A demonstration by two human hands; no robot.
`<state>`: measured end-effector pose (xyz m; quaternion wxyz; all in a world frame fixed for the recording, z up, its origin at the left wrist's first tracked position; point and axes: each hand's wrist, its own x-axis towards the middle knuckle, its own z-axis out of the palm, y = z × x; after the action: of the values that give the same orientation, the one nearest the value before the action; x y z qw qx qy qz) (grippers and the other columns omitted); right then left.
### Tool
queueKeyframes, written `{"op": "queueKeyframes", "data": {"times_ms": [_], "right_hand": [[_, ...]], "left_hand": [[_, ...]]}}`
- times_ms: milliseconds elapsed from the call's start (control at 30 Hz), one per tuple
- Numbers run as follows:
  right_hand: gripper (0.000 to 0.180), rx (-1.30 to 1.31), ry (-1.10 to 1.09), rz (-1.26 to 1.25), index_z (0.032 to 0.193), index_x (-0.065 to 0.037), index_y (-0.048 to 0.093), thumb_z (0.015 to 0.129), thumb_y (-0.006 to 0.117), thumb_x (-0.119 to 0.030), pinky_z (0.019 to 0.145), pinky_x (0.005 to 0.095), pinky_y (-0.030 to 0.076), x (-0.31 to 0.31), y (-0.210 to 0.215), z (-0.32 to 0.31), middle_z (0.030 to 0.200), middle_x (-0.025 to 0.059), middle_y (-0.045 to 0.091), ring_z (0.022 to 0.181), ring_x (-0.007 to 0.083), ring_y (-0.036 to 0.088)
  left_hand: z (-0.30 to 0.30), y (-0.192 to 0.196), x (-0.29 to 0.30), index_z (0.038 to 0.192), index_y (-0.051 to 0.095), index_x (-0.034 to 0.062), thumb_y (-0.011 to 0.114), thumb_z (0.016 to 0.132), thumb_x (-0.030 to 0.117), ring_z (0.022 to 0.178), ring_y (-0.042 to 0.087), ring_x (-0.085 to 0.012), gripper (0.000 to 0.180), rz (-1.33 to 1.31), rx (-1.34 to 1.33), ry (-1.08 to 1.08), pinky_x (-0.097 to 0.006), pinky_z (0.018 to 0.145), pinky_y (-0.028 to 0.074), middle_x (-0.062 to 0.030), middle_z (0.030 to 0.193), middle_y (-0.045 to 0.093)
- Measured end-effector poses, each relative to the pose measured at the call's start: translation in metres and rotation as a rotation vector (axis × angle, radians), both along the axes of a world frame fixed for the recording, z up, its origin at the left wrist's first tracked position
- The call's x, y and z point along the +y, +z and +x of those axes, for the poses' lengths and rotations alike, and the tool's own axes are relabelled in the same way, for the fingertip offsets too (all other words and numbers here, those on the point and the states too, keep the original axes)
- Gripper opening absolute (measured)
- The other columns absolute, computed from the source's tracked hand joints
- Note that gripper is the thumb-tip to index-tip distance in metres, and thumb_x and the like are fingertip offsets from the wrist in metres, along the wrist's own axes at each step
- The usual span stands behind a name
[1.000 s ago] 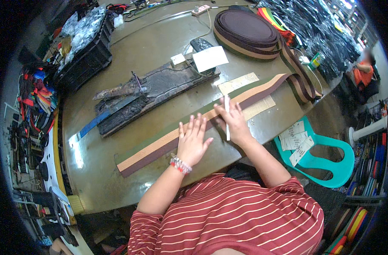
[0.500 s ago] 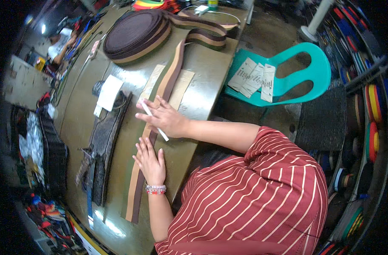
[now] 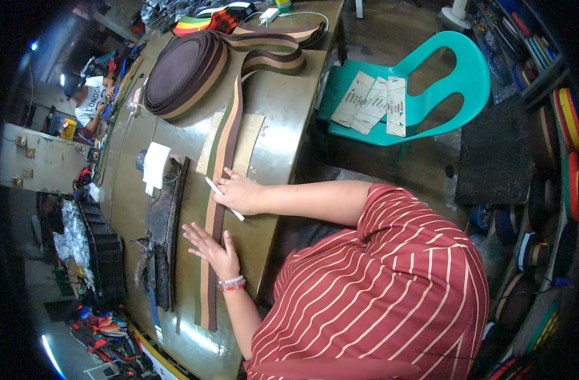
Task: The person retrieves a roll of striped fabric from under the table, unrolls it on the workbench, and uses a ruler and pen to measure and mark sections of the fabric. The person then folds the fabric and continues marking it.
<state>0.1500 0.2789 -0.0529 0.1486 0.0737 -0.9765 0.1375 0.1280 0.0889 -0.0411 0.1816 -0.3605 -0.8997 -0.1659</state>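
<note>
A long flat strap of webbing, striped green, tan and dark brown, runs along the table. My right hand rests over its middle, fingers bent, with a slim white stick held slantwise among them. The stick's kind cannot be made out. Nearer the strap's loose end, my left hand, a beaded bracelet at its wrist, lies across it with fingers spread and nothing held. At the far end the strap loops toward a big coiled roll of the same webbing. Pale cardboard lies under the strap.
Left of the strap, a dark worn strip and white paper lie on the table. A green plastic chair holds printed cards. Shelves of webbing rolls stand at right. Another person sits far left.
My view has shifted. My left hand's fingers have spread and moved left off the strap's brown edge. My right hand's fingers have bent inward, still with the white stick.
</note>
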Motion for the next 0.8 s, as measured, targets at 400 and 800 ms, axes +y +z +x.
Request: {"op": "queueKeyframes", "data": {"times_ms": [400, 800], "right_hand": [[0.045, 0.092, -0.019, -0.116, 0.129, -0.013, 0.042, 0.086, 0.050, -0.022, 0.105, 0.0548, 0.026, 0.000, -0.008, -0.005, 0.130, 0.0209, 0.043, 0.127, 0.0329, 0.038], [0.043, 0.243, 0.011, -0.211, 0.120, -0.007, 0.050, 0.083, 0.056, -0.028, 0.105, 0.0566, 0.022, 0.024, 0.005, 0.010, 0.123, 0.0221, 0.050, 0.123, 0.0321, 0.042]], "left_hand": [[-0.004, -0.005, -0.010, 0.145, 0.014, 0.0165, 0.046, 0.090, 0.038, 0.140, 0.002, -0.0317, 0.067, -0.092, 0.046, 0.066, -0.063, 0.105, 0.002, -0.0072, 0.152, 0.004], [-0.003, -0.004, -0.009, 0.142, 0.029, 0.0162, 0.047, 0.091, 0.033, 0.136, 0.020, -0.0328, 0.057, -0.215, -0.215, 0.027, -0.054, 0.108, 0.011, -0.0121, 0.148, 0.022]]}}
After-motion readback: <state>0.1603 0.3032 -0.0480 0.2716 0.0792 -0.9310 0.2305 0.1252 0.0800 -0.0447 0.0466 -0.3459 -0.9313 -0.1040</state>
